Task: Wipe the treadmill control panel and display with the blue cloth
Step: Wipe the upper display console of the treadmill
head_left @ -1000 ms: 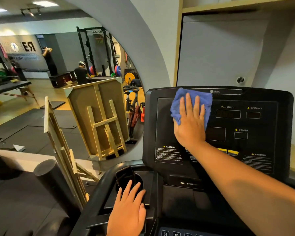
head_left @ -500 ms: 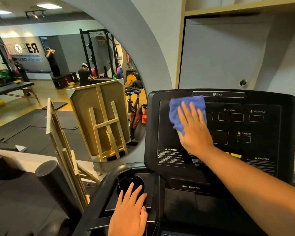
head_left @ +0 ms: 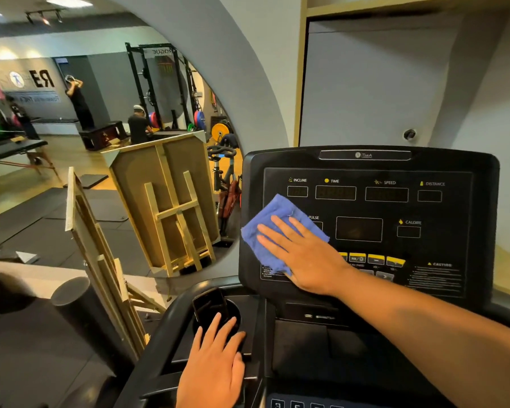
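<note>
The right hand (head_left: 304,251) lies flat on the blue cloth (head_left: 273,231), with its fingers spread out. It is not gripping; the grip is wide and the palm just presses the cloth against the panel (head_left: 442,240). The cloth sits on the left lower part of the panel, under the word INCLINE and next to the word PULSE. Its lower edge covers part of the small warning text at the bottom left. The little screens (head_left: 335,192) along the top row are dark and not covered. So is the bigger screen (head_left: 359,229) in the middle, just right of the cloth. Some yellow buttons (head_left: 376,259) peek out to the right of the wrist.

The left hand (head_left: 215,369) rests lower down on the black frame, holding nothing. Its fingers lie loose and wide, and they reach the edge of the round cup holder (head_left: 236,313). A dark phone (head_left: 209,306) stands in that holder, just above the fingertips.

To the left is a big mirror (head_left: 100,142) with a wooden easel (head_left: 100,260) leaning by it.
</note>
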A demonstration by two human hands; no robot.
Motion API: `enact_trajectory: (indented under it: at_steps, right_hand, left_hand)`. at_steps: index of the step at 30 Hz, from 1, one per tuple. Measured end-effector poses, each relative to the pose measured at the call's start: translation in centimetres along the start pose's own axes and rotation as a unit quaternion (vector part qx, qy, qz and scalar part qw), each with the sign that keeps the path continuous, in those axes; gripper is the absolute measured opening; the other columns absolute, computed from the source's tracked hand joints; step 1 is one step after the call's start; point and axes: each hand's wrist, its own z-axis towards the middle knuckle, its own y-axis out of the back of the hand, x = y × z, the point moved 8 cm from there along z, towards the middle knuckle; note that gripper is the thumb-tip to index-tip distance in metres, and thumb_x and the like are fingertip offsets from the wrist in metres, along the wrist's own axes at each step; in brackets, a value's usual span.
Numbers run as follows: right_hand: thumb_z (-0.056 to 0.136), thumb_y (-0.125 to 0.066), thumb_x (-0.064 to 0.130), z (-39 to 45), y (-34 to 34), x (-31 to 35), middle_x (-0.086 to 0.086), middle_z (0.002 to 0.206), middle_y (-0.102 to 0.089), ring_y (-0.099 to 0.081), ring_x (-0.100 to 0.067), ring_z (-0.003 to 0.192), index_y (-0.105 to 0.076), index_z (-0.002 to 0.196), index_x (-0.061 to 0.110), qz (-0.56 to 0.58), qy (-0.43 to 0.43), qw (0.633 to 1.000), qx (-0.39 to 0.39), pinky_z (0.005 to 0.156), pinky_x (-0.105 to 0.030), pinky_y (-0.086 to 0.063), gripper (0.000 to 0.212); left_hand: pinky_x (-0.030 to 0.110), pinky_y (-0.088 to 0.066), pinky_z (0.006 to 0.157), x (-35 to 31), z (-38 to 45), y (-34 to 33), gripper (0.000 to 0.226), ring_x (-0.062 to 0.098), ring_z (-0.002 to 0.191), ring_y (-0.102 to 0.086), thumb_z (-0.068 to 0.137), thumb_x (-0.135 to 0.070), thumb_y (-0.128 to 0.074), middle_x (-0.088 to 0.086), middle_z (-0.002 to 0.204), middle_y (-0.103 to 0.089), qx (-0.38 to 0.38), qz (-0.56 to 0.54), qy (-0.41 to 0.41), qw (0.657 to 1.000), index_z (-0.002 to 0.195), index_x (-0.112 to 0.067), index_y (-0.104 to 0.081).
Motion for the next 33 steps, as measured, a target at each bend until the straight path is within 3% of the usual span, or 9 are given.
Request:
enact_trajectory:
  at_steps: [7,9,13,17,19,23,26,29,33]
  right_hand:
    - [0.092,-0.053,0.036,0.4,4.4,-9.2,-0.01,0.166,-0.007,0.0,-0.033,0.153,-0.013,0.158,0.012,0.01,-0.295,0.952,-0.084,0.123,-0.05,-0.008,0.081]
    - [0.092,-0.05,0.037,1.4,4.1,-7.8,-0.009,0.167,-0.006,0.003,-0.036,0.152,-0.012,0.158,0.014,0.012,-0.28,0.956,-0.086,0.123,-0.053,-0.005,0.079]
    - [0.096,-0.042,0.041,0.3,1.2,-3.4,-0.009,0.167,-0.001,0.008,-0.036,0.152,-0.008,0.159,0.016,-0.035,-0.093,0.995,-0.028,0.123,-0.053,-0.003,0.076]
    - [0.092,-0.036,0.038,-5.1,0.6,-6.0,-0.009,0.167,-0.004,0.003,-0.031,0.153,-0.007,0.158,0.015,-0.031,-0.134,0.99,-0.032,0.123,-0.05,-0.009,0.076]
    - [0.085,-0.036,0.034,-8.3,1.2,-8.9,-0.011,0.166,-0.008,0.0,-0.031,0.153,-0.009,0.158,0.015,-0.015,-0.229,0.972,-0.054,0.121,-0.052,-0.014,0.08]
    - [0.094,-0.037,0.035,-10.9,3.3,-14.9,-0.014,0.166,-0.006,0.001,-0.033,0.153,-0.012,0.158,0.011,0.037,-0.461,0.88,-0.111,0.122,-0.053,-0.009,0.072]
    - [0.097,-0.032,0.041,-8.8,4.4,-15.9,-0.014,0.166,-0.006,0.0,-0.038,0.152,-0.01,0.158,0.012,0.047,-0.529,0.837,-0.13,0.122,-0.054,-0.006,0.071]
    - [0.097,-0.035,0.042,-5.0,4.8,-14.3,-0.013,0.166,-0.005,0.001,-0.04,0.151,-0.009,0.158,0.012,0.033,-0.479,0.869,-0.12,0.123,-0.053,-0.002,0.073]
    - [0.094,-0.051,0.041,0.3,3.5,-9.1,-0.009,0.167,-0.004,0.004,-0.035,0.152,-0.01,0.158,0.016,-0.002,-0.245,0.967,-0.071,0.123,-0.051,-0.002,0.08]
  left_hand:
    - [0.037,0.002,0.114,0.1,0.1,-0.1,0.037,0.017,0.136,-0.04,0.079,-0.047,-0.049,-0.014,0.135,-0.06,-0.004,0.002,0.006,1.0,0.112,-0.044,-0.066]
    - [0.037,0.002,0.114,0.1,0.0,-0.1,0.037,0.017,0.136,-0.039,0.079,-0.046,-0.049,-0.013,0.136,-0.059,-0.007,0.001,0.004,1.0,0.112,-0.044,-0.066]
    - [0.036,0.002,0.113,0.2,0.2,-0.5,0.037,0.016,0.137,-0.033,0.079,-0.047,-0.049,-0.014,0.137,-0.058,-0.004,0.004,0.002,1.0,0.112,-0.046,-0.065]
    - [0.036,0.003,0.114,0.3,0.6,-0.8,0.037,0.017,0.134,-0.035,0.075,-0.047,-0.049,-0.013,0.132,-0.062,0.008,0.0,-0.004,1.0,0.106,-0.047,-0.067]
    - [0.036,0.006,0.115,0.4,1.0,-1.0,0.037,0.017,0.131,-0.036,0.071,-0.048,-0.049,-0.012,0.129,-0.065,0.015,0.002,-0.005,1.0,0.103,-0.048,-0.068]
    - [0.035,0.011,0.116,0.5,1.4,-1.3,0.038,0.018,0.128,-0.04,0.067,-0.049,-0.048,-0.012,0.124,-0.068,0.024,0.004,-0.004,1.0,0.097,-0.048,-0.07]
    - [0.034,0.011,0.117,0.5,1.4,-1.1,0.039,0.019,0.127,-0.04,0.066,-0.047,-0.047,-0.011,0.123,-0.068,0.018,-0.009,0.0,1.0,0.096,-0.047,-0.071]
    - [0.034,0.006,0.116,0.3,1.4,-1.1,0.039,0.019,0.128,-0.04,0.065,-0.045,-0.047,-0.01,0.124,-0.068,0.008,-0.018,-0.001,1.0,0.095,-0.046,-0.071]
    - [0.032,0.011,0.117,0.3,1.4,-1.0,0.038,0.019,0.127,-0.041,0.065,-0.045,-0.047,-0.011,0.123,-0.068,0.006,-0.015,-0.001,1.0,0.094,-0.047,-0.071]
